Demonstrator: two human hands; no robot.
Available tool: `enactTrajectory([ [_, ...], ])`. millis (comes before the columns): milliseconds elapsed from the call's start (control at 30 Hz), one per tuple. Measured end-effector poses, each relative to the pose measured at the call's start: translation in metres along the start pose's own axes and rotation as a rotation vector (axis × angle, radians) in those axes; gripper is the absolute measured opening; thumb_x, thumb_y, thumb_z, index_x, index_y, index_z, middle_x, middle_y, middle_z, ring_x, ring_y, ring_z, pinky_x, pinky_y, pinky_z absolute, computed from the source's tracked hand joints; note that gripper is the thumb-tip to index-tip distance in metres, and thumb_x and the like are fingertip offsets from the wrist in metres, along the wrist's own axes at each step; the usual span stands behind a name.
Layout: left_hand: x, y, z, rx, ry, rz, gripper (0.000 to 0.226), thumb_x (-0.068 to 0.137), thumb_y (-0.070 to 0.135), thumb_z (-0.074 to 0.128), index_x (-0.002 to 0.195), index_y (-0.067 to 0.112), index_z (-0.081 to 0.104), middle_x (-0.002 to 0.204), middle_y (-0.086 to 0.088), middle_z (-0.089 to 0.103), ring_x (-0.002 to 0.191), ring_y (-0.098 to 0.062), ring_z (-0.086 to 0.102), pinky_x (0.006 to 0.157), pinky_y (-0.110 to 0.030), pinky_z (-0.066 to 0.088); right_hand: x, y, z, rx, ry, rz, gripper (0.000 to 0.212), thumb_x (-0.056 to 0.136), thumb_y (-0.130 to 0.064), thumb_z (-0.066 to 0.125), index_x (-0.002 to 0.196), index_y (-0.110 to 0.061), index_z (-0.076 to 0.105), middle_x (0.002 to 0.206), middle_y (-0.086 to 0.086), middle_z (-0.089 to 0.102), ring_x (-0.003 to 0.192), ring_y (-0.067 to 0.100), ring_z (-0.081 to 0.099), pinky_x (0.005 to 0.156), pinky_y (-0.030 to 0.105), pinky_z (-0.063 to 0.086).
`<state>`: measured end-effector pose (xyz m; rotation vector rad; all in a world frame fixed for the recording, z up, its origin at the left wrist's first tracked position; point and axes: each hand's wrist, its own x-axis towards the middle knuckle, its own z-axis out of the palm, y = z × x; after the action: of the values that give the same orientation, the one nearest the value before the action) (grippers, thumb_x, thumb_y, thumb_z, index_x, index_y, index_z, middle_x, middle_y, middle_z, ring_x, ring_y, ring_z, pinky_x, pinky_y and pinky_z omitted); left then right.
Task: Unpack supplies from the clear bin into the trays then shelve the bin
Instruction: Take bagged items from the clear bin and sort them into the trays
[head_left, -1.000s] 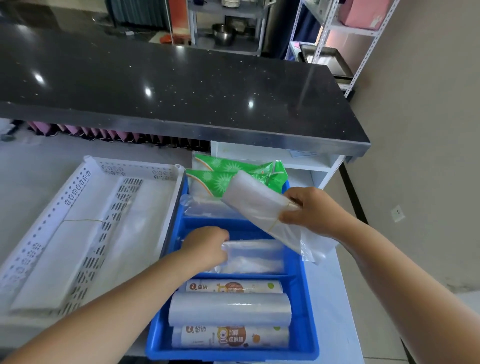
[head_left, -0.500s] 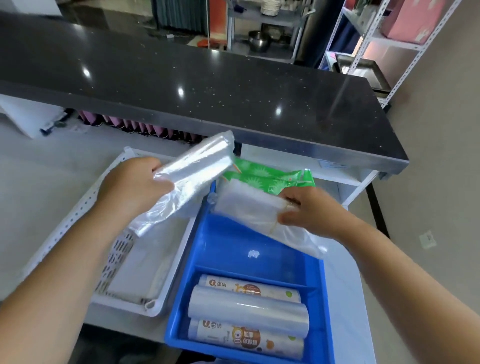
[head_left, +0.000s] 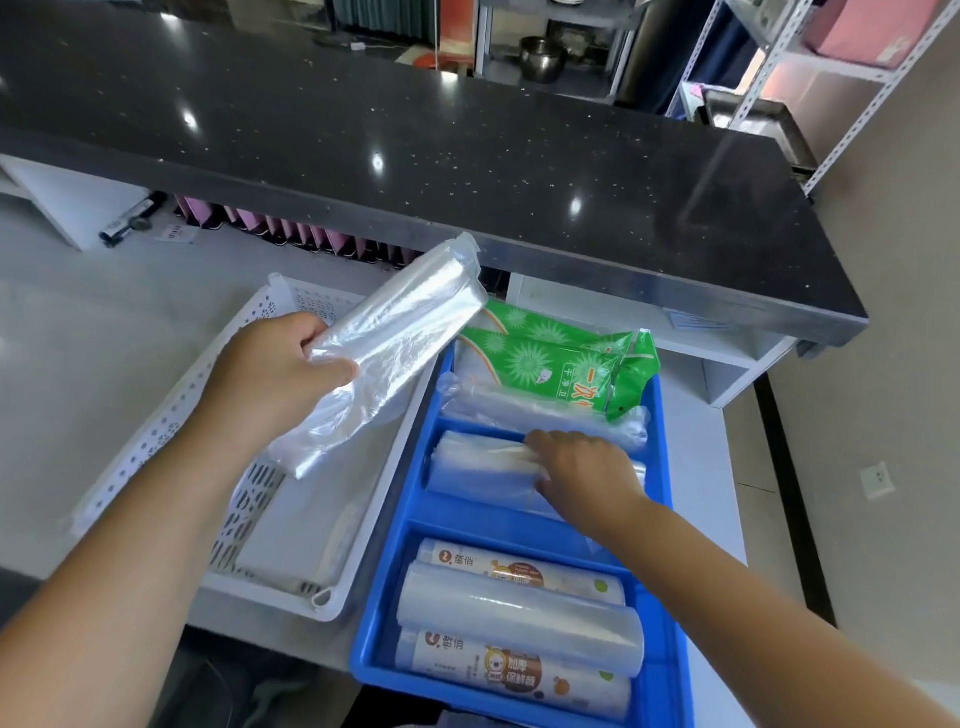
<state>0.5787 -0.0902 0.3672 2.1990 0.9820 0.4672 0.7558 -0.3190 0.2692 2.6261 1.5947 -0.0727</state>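
Observation:
My left hand (head_left: 280, 371) grips a clear plastic bag bundle (head_left: 400, 332), held in the air above the white perforated tray (head_left: 171, 421). My right hand (head_left: 584, 470) presses down on a second bundle of clear bags (head_left: 478, 465) lying in the middle compartment of the blue tray (head_left: 670, 525). Green packets (head_left: 566, 364) and more clear bags (head_left: 519, 410) fill the far compartment. Three film rolls (head_left: 519, 618) lie in the near compartment. The clear bin is out of sight.
A black countertop (head_left: 467, 145) overhangs the white work surface (head_left: 78, 332) behind the trays. The white tray holds flat white bags (head_left: 301, 525). Metal shelving (head_left: 779, 62) stands at the back right. The floor drops away to the right of the blue tray.
My right hand has lowered its bag bundle into the blue tray's middle compartment. My left hand still holds its bundle raised over the white tray, after lifting it out of that compartment.

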Motion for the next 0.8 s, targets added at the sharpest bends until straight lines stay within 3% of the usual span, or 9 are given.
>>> enactTrajectory([
  [167, 0.001, 0.004, 0.001, -0.022, -0.016, 0.009, 0.010, 0.069, 0.021, 0.071, 0.072, 0.017, 0.063, 0.070, -0.009, 0.065, 0.062, -0.030, 0.059, 0.059, -0.035, 0.044, 0.001, 0.006, -0.009, 0.203, -0.120, 0.046, 0.019, 0.079, -0.029, 0.061, 0.093, -0.018, 0.056, 0.096, 0.007, 0.067, 0.088, 0.031, 0.061, 0.059, 0.029, 0.033],
  [300, 0.001, 0.009, 0.006, 0.000, -0.044, 0.020, 0.010, 0.069, 0.024, 0.071, 0.072, 0.021, 0.062, 0.069, -0.002, 0.065, 0.062, -0.024, 0.060, 0.058, -0.031, 0.044, 0.004, 0.004, -0.007, 0.180, -0.150, 0.040, 0.025, 0.083, -0.029, 0.060, 0.104, -0.017, 0.053, 0.102, 0.008, 0.066, 0.090, 0.031, 0.062, 0.061, 0.030, 0.037],
  [400, 0.001, 0.009, 0.009, 0.009, -0.039, 0.025, 0.011, 0.069, 0.025, 0.072, 0.073, 0.022, 0.062, 0.069, 0.000, 0.065, 0.062, -0.022, 0.061, 0.057, -0.031, 0.045, 0.000, 0.001, -0.006, 0.033, 0.000, -0.002, 0.037, 0.081, -0.030, 0.065, 0.114, -0.019, 0.053, 0.098, 0.005, 0.066, 0.086, 0.030, 0.063, 0.059, 0.031, 0.040],
  [467, 0.001, 0.009, 0.010, 0.017, -0.037, 0.027, 0.011, 0.068, 0.025, 0.072, 0.073, 0.022, 0.062, 0.069, 0.001, 0.064, 0.062, -0.021, 0.060, 0.057, -0.030, 0.045, -0.007, -0.002, -0.007, -0.095, 0.148, -0.078, 0.040, 0.067, -0.023, 0.077, 0.103, -0.016, 0.062, 0.084, 0.004, 0.066, 0.074, 0.027, 0.062, 0.056, 0.030, 0.046],
  [533, 0.001, 0.008, 0.010, 0.023, -0.033, 0.024, 0.012, 0.068, 0.025, 0.072, 0.073, 0.022, 0.062, 0.069, 0.001, 0.064, 0.062, -0.020, 0.060, 0.057, -0.029, 0.044, -0.014, -0.003, -0.005, -0.106, 0.205, -0.145, 0.043, 0.057, -0.015, 0.081, 0.097, -0.013, 0.066, 0.084, 0.006, 0.067, 0.072, 0.028, 0.061, 0.056, 0.033, 0.051],
  [633, 0.001, 0.007, 0.011, 0.022, -0.025, 0.024, 0.012, 0.068, 0.024, 0.072, 0.073, 0.022, 0.062, 0.069, 0.001, 0.064, 0.063, -0.021, 0.060, 0.057, -0.029, 0.045, -0.020, 0.001, 0.002, -0.004, 0.161, -0.202, 0.053, 0.055, -0.012, 0.084, 0.106, -0.012, 0.067, 0.092, 0.010, 0.066, 0.077, 0.031, 0.061, 0.062, 0.036, 0.052],
  [800, -0.001, 0.010, 0.015, 0.026, -0.050, 0.035, 0.012, 0.069, 0.025, 0.072, 0.076, 0.023, 0.062, 0.071, 0.003, 0.065, 0.065, -0.020, 0.062, 0.061, -0.033, 0.049, -0.018, 0.006, 0.008, 0.145, 0.006, -0.238, 0.060, 0.076, -0.012, 0.069, 0.132, -0.022, 0.050, 0.117, 0.009, 0.056, 0.105, 0.029, 0.049, 0.087, 0.038, 0.041],
])
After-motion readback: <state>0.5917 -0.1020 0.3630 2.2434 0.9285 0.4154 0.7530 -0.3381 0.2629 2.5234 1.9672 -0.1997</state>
